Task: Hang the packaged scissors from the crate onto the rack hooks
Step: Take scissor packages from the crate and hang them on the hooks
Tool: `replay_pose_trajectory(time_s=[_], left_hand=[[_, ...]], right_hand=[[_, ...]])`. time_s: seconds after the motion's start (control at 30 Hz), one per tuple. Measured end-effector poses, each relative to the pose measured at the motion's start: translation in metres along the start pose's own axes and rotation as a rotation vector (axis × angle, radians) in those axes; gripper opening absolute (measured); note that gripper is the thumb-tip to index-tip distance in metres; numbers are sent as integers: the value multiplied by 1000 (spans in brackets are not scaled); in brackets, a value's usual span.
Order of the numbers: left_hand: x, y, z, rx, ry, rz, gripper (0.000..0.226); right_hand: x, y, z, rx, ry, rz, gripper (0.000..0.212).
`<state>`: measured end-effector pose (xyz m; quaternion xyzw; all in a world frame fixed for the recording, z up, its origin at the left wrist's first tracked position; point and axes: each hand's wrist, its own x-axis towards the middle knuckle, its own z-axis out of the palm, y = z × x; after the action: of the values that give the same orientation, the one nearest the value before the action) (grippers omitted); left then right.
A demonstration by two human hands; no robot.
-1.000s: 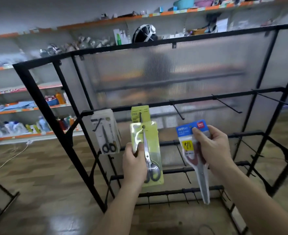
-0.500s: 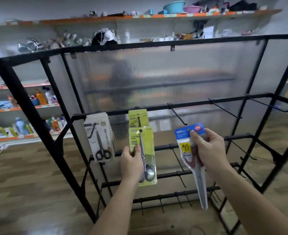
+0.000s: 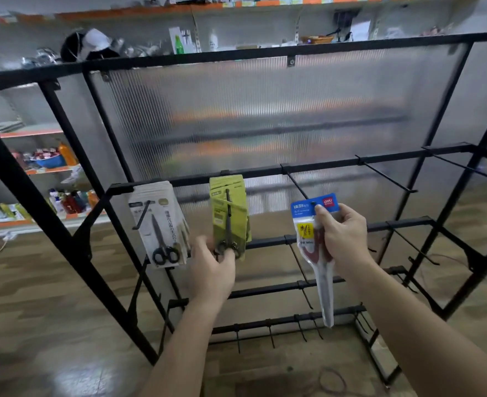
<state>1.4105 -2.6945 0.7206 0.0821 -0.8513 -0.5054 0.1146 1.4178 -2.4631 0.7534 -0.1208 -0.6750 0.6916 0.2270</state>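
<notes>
On the black rack [image 3: 265,50], a stack of green scissor packs [image 3: 229,213] hangs from a hook on the upper bar. My left hand [image 3: 212,270] is just below it, blurred, with its fingertips at the pack's lower edge and its thumb off to the left. A stack of white scissor packs [image 3: 159,224] hangs on the hook to the left. My right hand [image 3: 341,239] grips a blue-topped pack of red-handled scissors [image 3: 312,224], upright, just below and in front of a bare hook [image 3: 296,183]. No crate is in view.
More bare hooks [image 3: 385,177] stick out along the bars to the right and on the lower rows. A ribbed translucent panel [image 3: 265,116] backs the rack. Store shelves [image 3: 35,170] with bottles stand behind on the left. The floor is wood-patterned.
The green pack that my left hand held now hangs on the hook with the other green ones, and the hand has dropped to its lower edge. The right hand has raised the blue pack slightly.
</notes>
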Motion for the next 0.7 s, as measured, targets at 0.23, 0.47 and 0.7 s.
replay_pose_trajectory(time_s=[0.23, 0.47, 0.7], left_hand=[[-9, -2, 14, 63, -141, 142, 22], [-13, -7, 23, 146, -225, 166, 31], [-9, -5, 16, 215, -247, 278, 43]], right_hand=[[35, 17, 13, -29, -37, 100, 22], [84, 14, 38, -115, 79, 222, 67], [46, 20, 17, -160, 42, 233, 53]])
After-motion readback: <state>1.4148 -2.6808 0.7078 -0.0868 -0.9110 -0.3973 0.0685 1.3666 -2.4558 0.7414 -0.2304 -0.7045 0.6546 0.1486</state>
